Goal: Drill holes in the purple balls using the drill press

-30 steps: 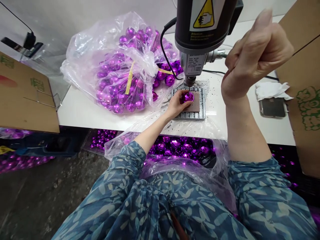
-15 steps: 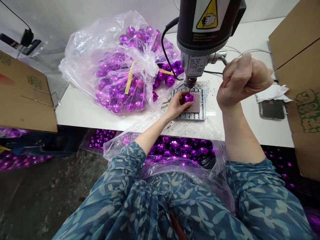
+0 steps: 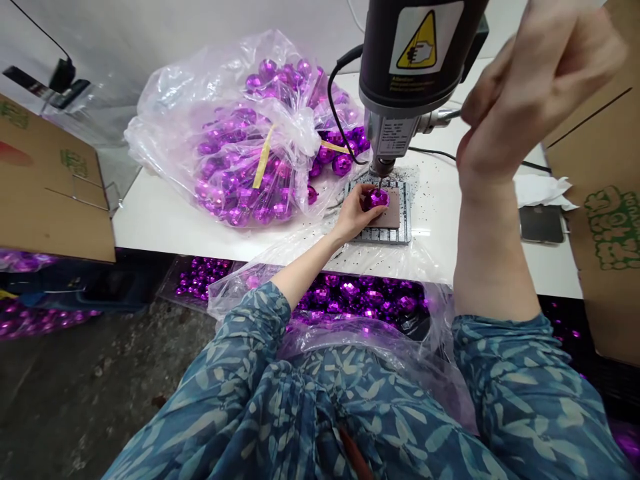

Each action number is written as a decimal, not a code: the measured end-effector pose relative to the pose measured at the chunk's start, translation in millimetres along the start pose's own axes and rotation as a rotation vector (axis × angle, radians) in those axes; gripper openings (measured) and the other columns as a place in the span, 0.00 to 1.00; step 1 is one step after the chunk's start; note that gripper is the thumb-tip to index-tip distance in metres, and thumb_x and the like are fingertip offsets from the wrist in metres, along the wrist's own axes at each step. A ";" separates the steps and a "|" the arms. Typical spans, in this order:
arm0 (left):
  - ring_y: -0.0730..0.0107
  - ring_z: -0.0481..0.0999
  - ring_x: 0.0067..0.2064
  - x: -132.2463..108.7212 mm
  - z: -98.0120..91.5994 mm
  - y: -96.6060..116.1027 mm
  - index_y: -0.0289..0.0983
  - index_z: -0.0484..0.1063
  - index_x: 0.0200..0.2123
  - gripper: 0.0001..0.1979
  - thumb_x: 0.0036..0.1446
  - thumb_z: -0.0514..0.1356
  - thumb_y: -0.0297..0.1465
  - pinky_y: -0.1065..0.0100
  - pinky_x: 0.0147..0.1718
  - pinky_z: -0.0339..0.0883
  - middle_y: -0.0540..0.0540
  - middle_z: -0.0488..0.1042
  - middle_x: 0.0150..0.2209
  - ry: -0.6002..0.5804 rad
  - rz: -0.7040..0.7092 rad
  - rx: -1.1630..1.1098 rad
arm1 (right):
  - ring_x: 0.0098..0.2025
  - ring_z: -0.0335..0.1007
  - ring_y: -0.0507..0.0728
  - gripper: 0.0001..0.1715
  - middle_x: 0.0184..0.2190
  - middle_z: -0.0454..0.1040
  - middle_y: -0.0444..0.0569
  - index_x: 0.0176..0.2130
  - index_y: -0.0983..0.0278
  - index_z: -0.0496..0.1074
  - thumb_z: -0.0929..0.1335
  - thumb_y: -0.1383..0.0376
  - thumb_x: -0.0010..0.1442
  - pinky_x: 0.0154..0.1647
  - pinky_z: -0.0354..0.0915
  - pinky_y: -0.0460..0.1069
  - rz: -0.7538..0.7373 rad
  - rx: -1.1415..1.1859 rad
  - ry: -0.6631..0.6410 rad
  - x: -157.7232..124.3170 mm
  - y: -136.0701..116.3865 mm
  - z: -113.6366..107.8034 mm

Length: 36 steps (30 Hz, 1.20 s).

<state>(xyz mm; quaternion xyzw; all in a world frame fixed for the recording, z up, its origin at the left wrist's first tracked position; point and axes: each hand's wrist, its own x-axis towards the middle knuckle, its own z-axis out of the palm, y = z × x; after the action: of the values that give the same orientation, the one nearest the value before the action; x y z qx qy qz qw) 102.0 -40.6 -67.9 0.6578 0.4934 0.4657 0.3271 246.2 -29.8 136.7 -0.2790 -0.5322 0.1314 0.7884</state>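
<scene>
My left hand (image 3: 357, 215) is closed around a shiny purple faceted ball (image 3: 377, 199). The ball rests on a brown square pad (image 3: 394, 212) over the slotted metal base plate (image 3: 405, 230), directly below the drill bit (image 3: 381, 181). Whether the bit touches the ball I cannot make out. Above them stands the drill press (image 3: 407, 87), its body dark with a yellow warning label. My right hand (image 3: 535, 93) is raised at the right, closed around the end of the feed lever (image 3: 447, 116); most of the lever is hidden by the fingers.
A clear bag (image 3: 165, 120) of purple balls lies left of the drill press. More balls (image 3: 350, 290) fill an open bag below the table edge. A phone (image 3: 541, 225) lies under white tissue (image 3: 543, 190) by the right cardboard box (image 3: 607, 267). Dark shavings dot the white table (image 3: 435, 253).
My right hand has swung up and to the right, closer to the camera, with the lever. My left hand and the ball stay in place under the bit.
</scene>
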 end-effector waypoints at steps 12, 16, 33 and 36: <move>0.64 0.76 0.29 -43.4 -93.2 51.8 0.41 0.79 0.35 0.23 0.55 0.73 0.54 0.62 0.36 0.73 0.47 0.79 0.30 -0.656 -0.047 0.270 | 0.19 0.45 0.38 0.26 0.21 0.35 0.43 0.26 0.64 0.37 0.58 0.65 0.71 0.25 0.38 0.44 0.128 0.057 -0.062 55.3 23.5 20.8; 0.54 0.81 0.46 25.6 -84.2 22.4 0.38 0.80 0.44 0.11 0.72 0.61 0.38 0.54 0.53 0.73 0.39 0.81 0.44 0.017 -0.011 0.295 | 0.19 0.40 0.38 0.26 0.21 0.30 0.43 0.27 0.64 0.34 0.57 0.67 0.70 0.26 0.35 0.45 0.123 0.060 -0.028 57.2 27.9 22.0; 0.49 0.78 0.59 91.4 -66.2 -43.5 0.43 0.76 0.50 0.22 0.54 0.74 0.23 0.46 0.66 0.65 0.41 0.78 0.51 0.216 -0.112 0.260 | 0.17 0.47 0.38 0.44 0.14 0.47 0.40 0.21 0.65 0.41 0.70 0.39 0.54 0.26 0.41 0.43 0.076 0.139 -0.035 42.7 8.9 18.8; 0.54 0.78 0.61 92.4 -61.3 -41.5 0.43 0.74 0.49 0.22 0.55 0.75 0.23 0.48 0.68 0.65 0.43 0.80 0.51 0.273 -0.098 0.140 | 0.17 0.46 0.39 0.40 0.13 0.46 0.40 0.21 0.65 0.41 0.69 0.46 0.58 0.25 0.41 0.43 0.083 0.138 -0.036 43.0 7.3 19.4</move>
<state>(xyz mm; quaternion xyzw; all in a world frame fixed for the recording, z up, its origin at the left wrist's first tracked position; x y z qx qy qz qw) 37.7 58.1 -56.4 0.5847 0.5961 0.4986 0.2326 246.3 3.6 170.8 -0.2435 -0.5239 0.2053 0.7900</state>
